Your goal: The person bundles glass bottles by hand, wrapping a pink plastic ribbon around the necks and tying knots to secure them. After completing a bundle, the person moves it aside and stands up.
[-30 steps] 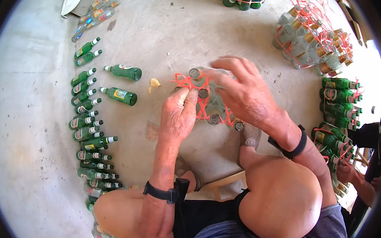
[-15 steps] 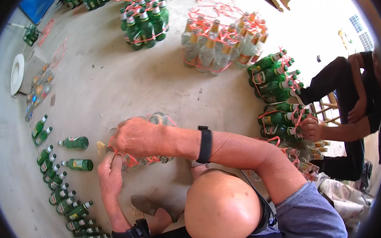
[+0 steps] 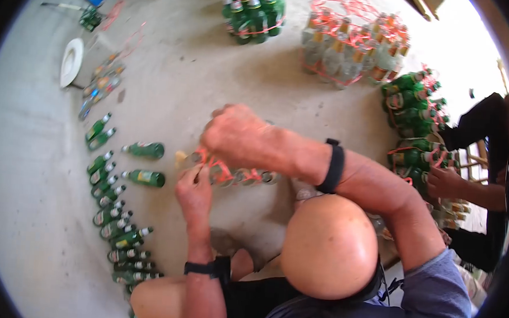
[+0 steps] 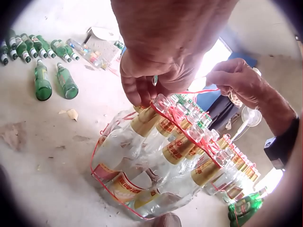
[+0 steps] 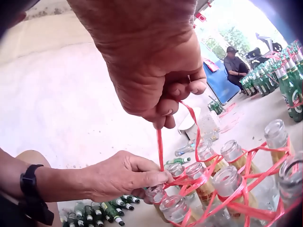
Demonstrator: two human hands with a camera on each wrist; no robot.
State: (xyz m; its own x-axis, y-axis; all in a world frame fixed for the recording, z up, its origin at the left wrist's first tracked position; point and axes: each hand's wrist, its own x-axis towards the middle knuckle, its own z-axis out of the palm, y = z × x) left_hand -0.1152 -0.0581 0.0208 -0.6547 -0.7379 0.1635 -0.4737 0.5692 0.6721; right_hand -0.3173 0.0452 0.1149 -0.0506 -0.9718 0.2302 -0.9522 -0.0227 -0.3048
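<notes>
Bundle of clear glass bottles with gold-wrapped necks [image 4: 125,151]: stands upright on the pale concrete floor [image 3: 183,84], laced with red plastic ribbon [image 5: 160,149]. Right hand [image 5: 154,71]: raised above the bundle, fingers curled round the ribbon. Left hand [image 5: 113,178]: thumb and fingers pinch the ribbon at the bundle's corner. Two green glass bottles [image 3: 148,179]: lie nearby.
</notes>
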